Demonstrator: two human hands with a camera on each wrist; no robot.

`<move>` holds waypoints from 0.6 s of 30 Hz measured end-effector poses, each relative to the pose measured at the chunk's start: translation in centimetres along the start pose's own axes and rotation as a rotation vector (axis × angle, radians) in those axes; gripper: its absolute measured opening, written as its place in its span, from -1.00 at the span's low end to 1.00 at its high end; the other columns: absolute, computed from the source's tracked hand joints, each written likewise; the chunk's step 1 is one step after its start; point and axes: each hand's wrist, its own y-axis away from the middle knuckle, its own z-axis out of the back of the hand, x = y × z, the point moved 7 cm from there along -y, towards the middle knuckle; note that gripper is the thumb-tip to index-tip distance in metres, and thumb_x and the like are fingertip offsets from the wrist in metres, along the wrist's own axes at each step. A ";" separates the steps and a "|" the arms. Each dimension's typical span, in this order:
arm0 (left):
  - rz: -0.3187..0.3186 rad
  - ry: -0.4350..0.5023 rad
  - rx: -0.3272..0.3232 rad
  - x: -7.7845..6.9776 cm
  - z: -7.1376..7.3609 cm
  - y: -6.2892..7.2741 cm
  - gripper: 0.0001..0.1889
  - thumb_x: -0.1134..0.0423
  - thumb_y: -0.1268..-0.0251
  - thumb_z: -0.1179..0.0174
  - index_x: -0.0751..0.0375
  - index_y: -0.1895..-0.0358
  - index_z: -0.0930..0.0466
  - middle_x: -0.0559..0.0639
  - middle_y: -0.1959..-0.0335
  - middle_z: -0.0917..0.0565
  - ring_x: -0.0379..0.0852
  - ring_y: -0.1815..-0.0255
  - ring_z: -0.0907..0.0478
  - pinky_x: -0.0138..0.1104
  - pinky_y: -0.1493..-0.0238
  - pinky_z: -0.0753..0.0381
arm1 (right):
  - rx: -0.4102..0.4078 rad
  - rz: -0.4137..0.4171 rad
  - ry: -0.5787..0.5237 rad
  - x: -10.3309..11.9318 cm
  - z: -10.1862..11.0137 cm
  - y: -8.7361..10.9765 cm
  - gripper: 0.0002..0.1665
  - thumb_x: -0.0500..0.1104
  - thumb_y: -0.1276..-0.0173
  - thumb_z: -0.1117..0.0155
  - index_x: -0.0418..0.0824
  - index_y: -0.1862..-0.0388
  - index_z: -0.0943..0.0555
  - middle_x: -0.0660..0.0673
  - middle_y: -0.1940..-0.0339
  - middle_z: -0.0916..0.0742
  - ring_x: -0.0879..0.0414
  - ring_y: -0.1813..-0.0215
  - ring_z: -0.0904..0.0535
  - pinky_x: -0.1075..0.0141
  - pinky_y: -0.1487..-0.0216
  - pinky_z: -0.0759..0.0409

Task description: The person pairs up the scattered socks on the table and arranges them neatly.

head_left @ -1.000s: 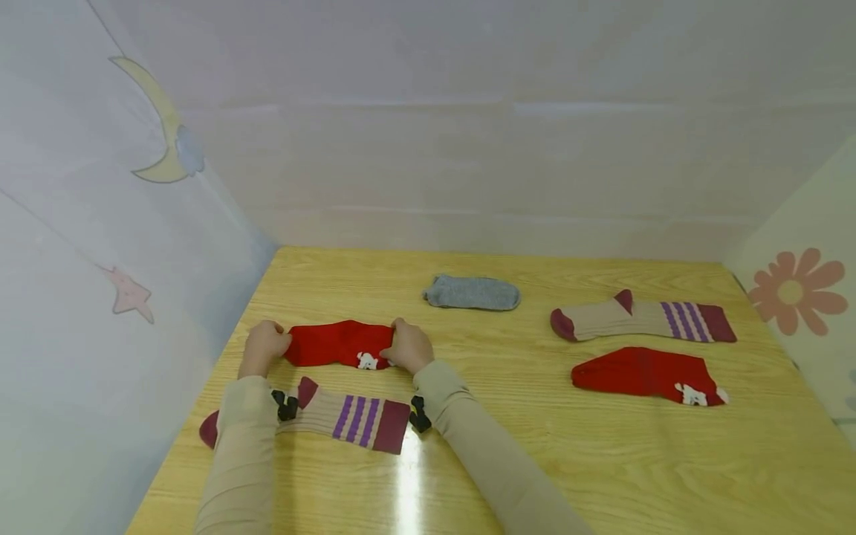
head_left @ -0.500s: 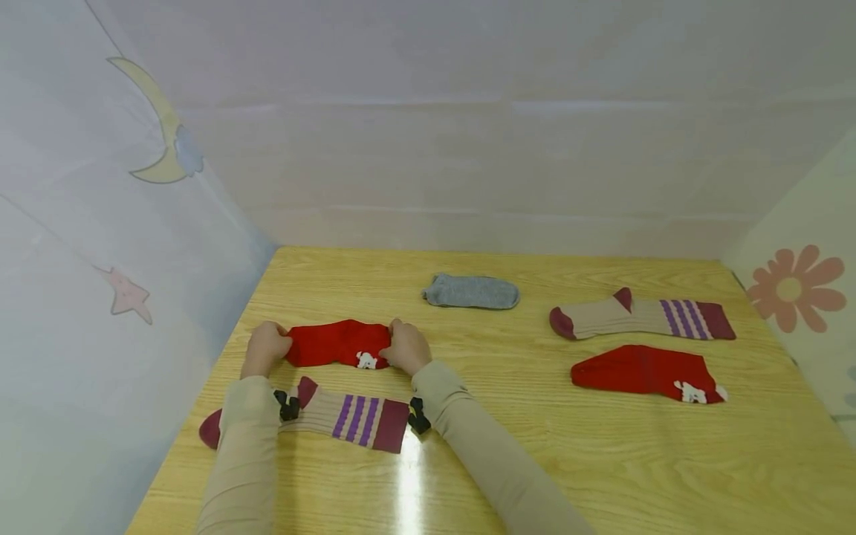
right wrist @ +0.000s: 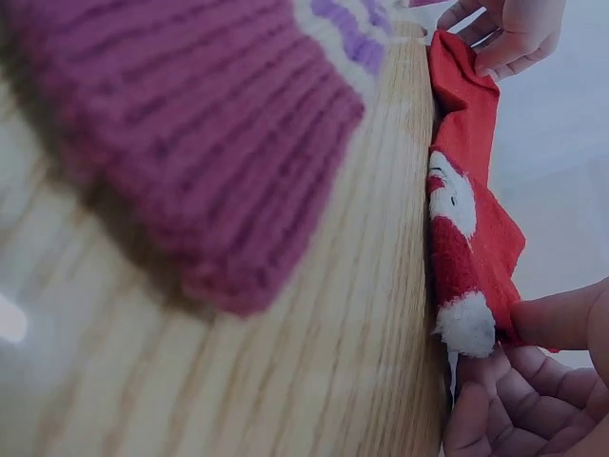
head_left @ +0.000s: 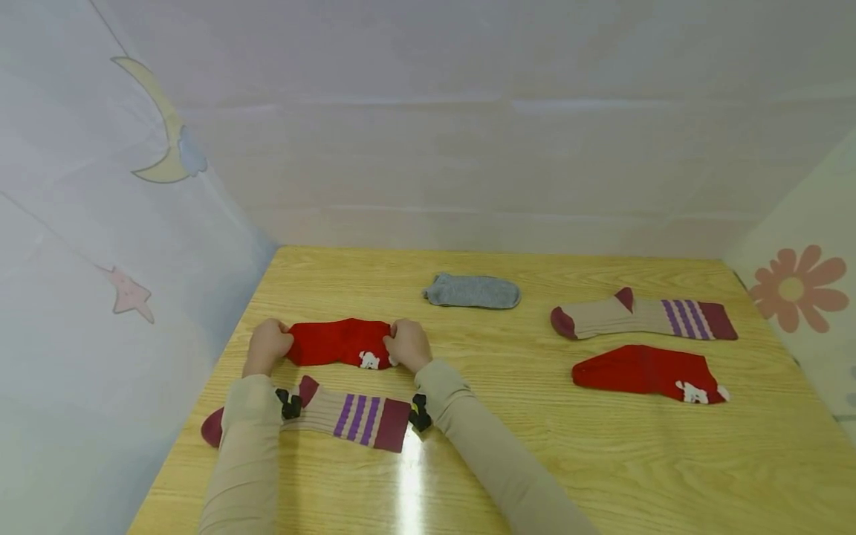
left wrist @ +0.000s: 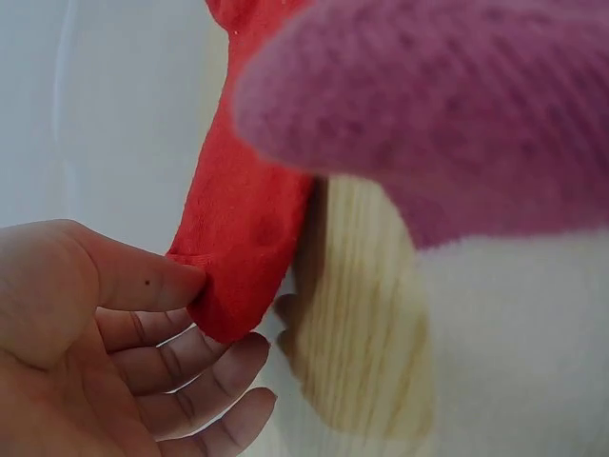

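A red sock [head_left: 328, 343] with a white animal face lies stretched sideways on the left of the table. Its toe end is pinched between thumb and fingers of my left hand [head_left: 266, 343], also plain in the left wrist view [left wrist: 143, 343]. At the cuff end, my right hand [head_left: 409, 345] pinches the fabric, with the thumb on top in the right wrist view [right wrist: 542, 381]. Just in front lies a beige sock [head_left: 334, 416] with purple stripes and maroon ends, partly hidden under my left forearm.
A single-looking grey sock [head_left: 472, 291] lies at the back middle. On the right rest another striped beige sock [head_left: 649, 318] and a second red sock [head_left: 645, 373]. Printed fabric walls [head_left: 428, 178] border the wooden table [head_left: 508, 461] at the back and sides.
Both hands stay at the two ends of the red sock. Only very slight shifts show, and the other socks lie as before.
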 end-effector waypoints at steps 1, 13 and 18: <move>-0.002 0.000 -0.002 0.0 0.0 0.0 -0.81 0.45 -0.12 0.12 0.52 0.26 -0.41 0.29 0.33 -0.47 0.09 0.38 -0.37 -0.24 0.42 -0.38 | -0.005 0.002 -0.011 0.0 0.1 0.0 -0.49 -0.25 -0.26 -0.18 -0.12 0.78 -0.17 0.04 0.82 -0.14 0.21 0.73 -0.06 0.41 0.66 -0.06; -0.029 0.025 -0.014 -0.8 0.6 -0.2 -0.76 0.41 -0.20 0.13 0.53 0.18 -0.43 0.33 0.26 -0.50 0.11 0.32 -0.41 -0.17 0.33 -0.44 | -0.049 0.027 -0.068 -0.4 1.1 0.1 -0.56 -0.29 -0.21 -0.23 -0.18 0.80 -0.31 0.04 0.80 -0.25 0.22 0.71 -0.12 0.42 0.64 -0.12; -0.052 0.010 -0.022 -1.3 0.8 -0.2 -0.79 0.40 -0.24 0.10 0.52 0.21 -0.44 0.30 0.32 -0.51 0.09 0.37 -0.42 -0.23 0.41 -0.43 | -0.036 0.011 -0.081 -0.5 1.4 0.1 -0.71 -0.29 -0.22 -0.22 -0.32 0.69 -0.47 0.00 0.74 -0.35 0.22 0.68 -0.19 0.43 0.61 -0.17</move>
